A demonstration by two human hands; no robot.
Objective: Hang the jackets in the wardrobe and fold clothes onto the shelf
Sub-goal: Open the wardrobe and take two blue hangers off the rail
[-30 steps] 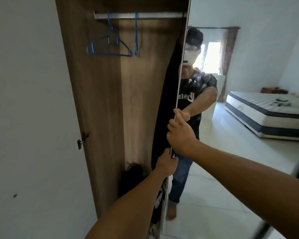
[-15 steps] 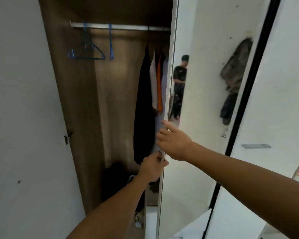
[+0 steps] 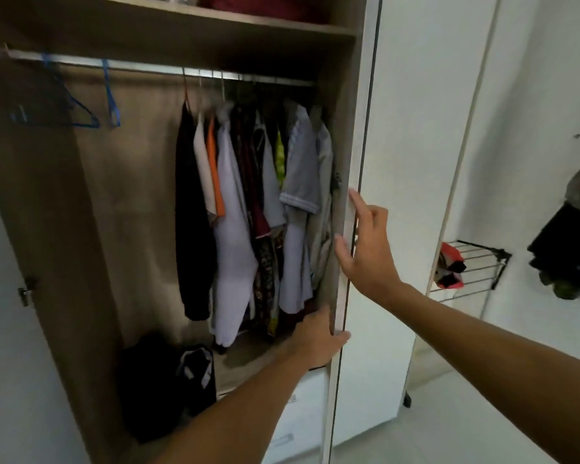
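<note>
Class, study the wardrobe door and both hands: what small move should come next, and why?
Probably let go of the door edge and reach for a free blue hanger: the left hand grips the edge, the right hand rests open on it, and the wardrobe stands open.

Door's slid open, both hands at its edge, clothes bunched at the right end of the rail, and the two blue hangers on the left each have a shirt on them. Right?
Not quite. In the head view the two blue hangers are bare. The rest holds: left hand and right hand at the door's edge, clothes bunched at the rail's right end.
</note>
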